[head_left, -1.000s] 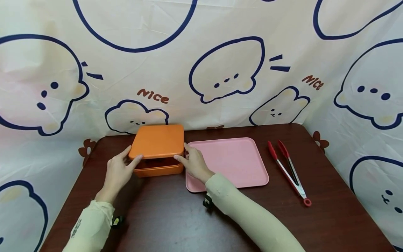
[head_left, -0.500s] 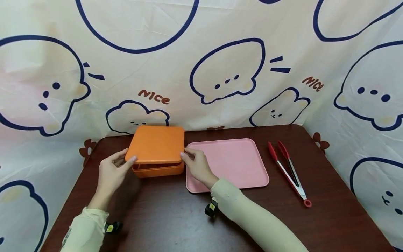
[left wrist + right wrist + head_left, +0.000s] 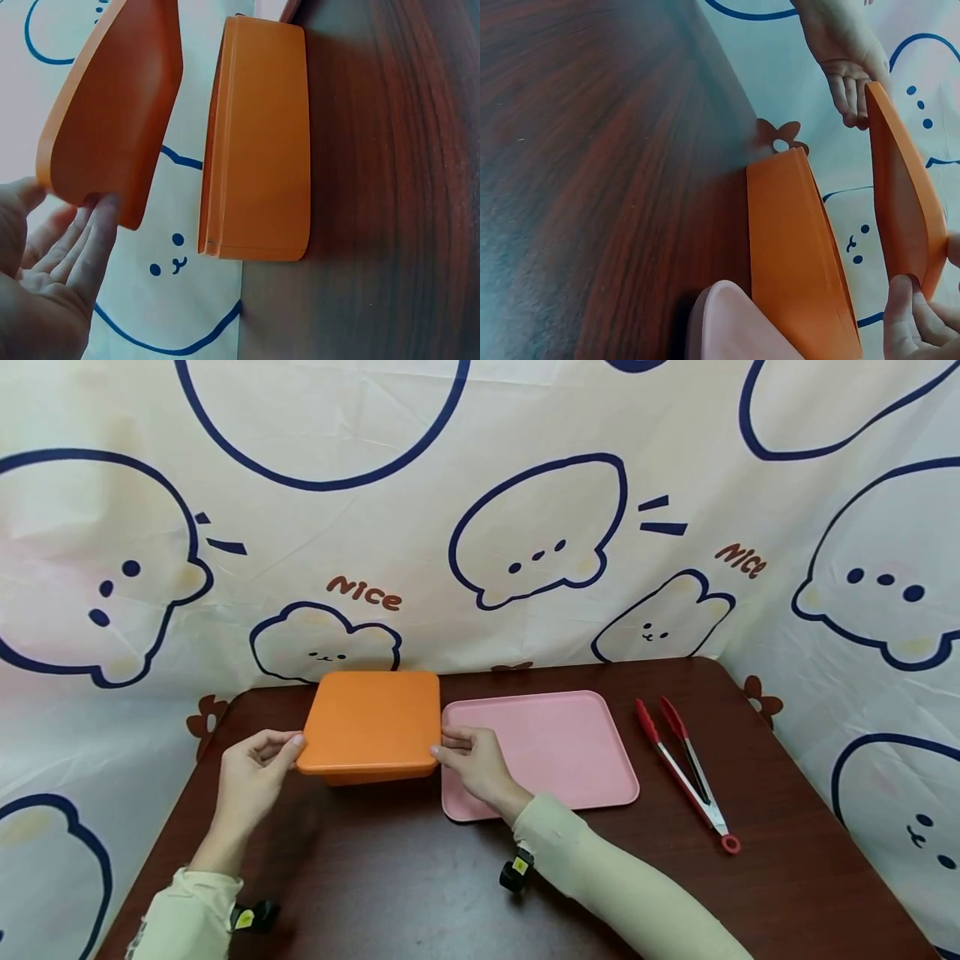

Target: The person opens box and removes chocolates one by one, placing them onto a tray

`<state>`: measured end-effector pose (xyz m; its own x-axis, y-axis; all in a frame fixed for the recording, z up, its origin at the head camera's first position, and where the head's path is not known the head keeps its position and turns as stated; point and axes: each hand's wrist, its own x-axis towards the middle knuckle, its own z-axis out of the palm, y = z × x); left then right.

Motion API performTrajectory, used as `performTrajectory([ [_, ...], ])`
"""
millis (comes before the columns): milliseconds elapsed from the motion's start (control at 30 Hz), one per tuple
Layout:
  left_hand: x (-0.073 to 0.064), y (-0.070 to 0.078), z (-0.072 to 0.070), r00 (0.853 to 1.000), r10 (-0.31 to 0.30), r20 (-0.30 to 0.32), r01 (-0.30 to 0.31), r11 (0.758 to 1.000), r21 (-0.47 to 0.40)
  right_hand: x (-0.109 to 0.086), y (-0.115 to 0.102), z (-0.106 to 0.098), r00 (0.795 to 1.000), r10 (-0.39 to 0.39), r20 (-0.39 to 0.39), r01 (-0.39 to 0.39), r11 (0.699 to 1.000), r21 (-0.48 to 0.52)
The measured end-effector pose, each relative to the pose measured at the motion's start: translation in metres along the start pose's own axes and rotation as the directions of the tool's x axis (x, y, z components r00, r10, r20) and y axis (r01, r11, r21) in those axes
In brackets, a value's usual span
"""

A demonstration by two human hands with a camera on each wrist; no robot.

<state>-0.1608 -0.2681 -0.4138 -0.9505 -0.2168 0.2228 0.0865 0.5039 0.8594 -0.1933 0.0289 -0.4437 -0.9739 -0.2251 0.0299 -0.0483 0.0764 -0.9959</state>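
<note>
An orange lid is held between both hands, raised above an orange box that stands on the table. In the left wrist view a gap shows between lid and box. My left hand pinches the lid's left front corner, thumb on one face and fingers under the rim. At the right front corner my right hand pinches the lid the same way; the right wrist view shows its fingertips on the lid's edge. The inside of the box is hidden in every view.
Right of the box lies a pink tray on the dark wooden table. Red-tipped tongs rest further right with their arms spread. A patterned cloth hangs behind and beside the table.
Both hands have drawn the lid toward the person and lifted it off the box. The dark opening seen earlier under the lid's front edge is now covered from the head view.
</note>
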Motion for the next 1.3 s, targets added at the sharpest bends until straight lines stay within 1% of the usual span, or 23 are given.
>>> performTrajectory([
  [100, -0.001, -0.001, -0.004, 0.999, 0.0, 0.043, 0.0, 1.0, 0.012, -0.005, 0.002, -0.003, 0.999, -0.006, 0.032, 0.006, 1.0, -0.015],
  [167, -0.003, -0.002, -0.007, 0.997, 0.005, 0.083, -0.007, 1.0, 0.022, -0.007, 0.004, -0.006, 0.998, -0.005, 0.059, 0.006, 1.0, -0.024],
  [267, -0.006, -0.004, -0.014, 0.988, 0.024, 0.154, -0.029, 0.999, 0.029, -0.012, 0.006, -0.008, 0.994, 0.005, 0.107, -0.002, 1.0, -0.028],
  [333, -0.007, -0.005, -0.018, 0.978, 0.04, 0.204, -0.045, 0.999, 0.018, -0.014, 0.006, -0.01, 0.991, 0.01, 0.135, -0.006, 1.0, -0.028],
  [433, -0.008, -0.007, -0.024, 0.957, 0.055, 0.285, -0.068, 0.997, 0.035, -0.019, 0.006, -0.011, 0.985, 0.015, 0.171, -0.009, 0.999, -0.038],
  [533, -0.009, -0.009, -0.029, 0.93, 0.05, 0.363, -0.075, 0.996, 0.055, -0.023, 0.005, -0.012, 0.98, 0.01, 0.197, 0.0, 0.999, -0.053],
  [600, -0.009, -0.01, -0.033, 0.909, 0.033, 0.415, -0.073, 0.994, 0.081, -0.026, 0.005, -0.012, 0.978, 0.012, 0.208, 0.0, 0.998, -0.058],
  [667, -0.01, -0.011, -0.036, 0.888, 0.003, 0.459, -0.056, 0.993, 0.102, -0.029, 0.004, -0.012, 0.977, 0.015, 0.214, -0.002, 0.998, -0.06],
  [733, -0.011, -0.013, -0.039, 0.87, -0.025, 0.492, -0.041, 0.992, 0.122, -0.033, 0.003, -0.011, 0.972, 0.039, 0.23, -0.034, 0.999, -0.027],
  [767, -0.011, -0.013, -0.04, 0.862, -0.037, 0.505, -0.033, 0.991, 0.129, -0.035, 0.004, -0.01, 0.97, 0.045, 0.239, -0.043, 0.999, -0.014],
  [800, -0.012, -0.014, -0.041, 0.858, -0.046, 0.511, -0.024, 0.991, 0.131, -0.037, 0.005, -0.01, 0.969, 0.048, 0.244, -0.047, 0.999, -0.011],
  [867, -0.014, -0.014, -0.043, 0.855, -0.064, 0.514, -0.008, 0.991, 0.136, -0.04, 0.007, -0.008, 0.967, 0.037, 0.253, -0.034, 0.999, -0.017],
  [900, -0.015, -0.015, -0.044, 0.856, -0.068, 0.512, -0.004, 0.99, 0.139, -0.041, 0.008, -0.007, 0.967, 0.031, 0.254, -0.028, 0.999, -0.015],
  [1000, -0.017, -0.015, -0.046, 0.863, -0.09, 0.497, 0.01, 0.987, 0.161, -0.045, 0.011, -0.005, 0.971, -0.018, 0.24, 0.033, 0.998, -0.061],
  [1100, -0.019, -0.016, -0.046, 0.863, -0.125, 0.49, 0.023, 0.978, 0.209, -0.049, 0.014, -0.003, 0.972, -0.024, 0.235, 0.041, 0.997, -0.068],
  [1167, -0.021, -0.017, -0.046, 0.856, -0.151, 0.495, 0.031, 0.97, 0.243, -0.052, 0.015, -0.002, 0.972, -0.019, 0.234, 0.037, 0.996, -0.076],
  [1300, -0.024, -0.017, -0.047, 0.832, -0.207, 0.514, 0.061, 0.956, 0.287, -0.059, 0.016, -0.002, 0.969, -0.008, 0.247, 0.034, 0.994, -0.102],
])
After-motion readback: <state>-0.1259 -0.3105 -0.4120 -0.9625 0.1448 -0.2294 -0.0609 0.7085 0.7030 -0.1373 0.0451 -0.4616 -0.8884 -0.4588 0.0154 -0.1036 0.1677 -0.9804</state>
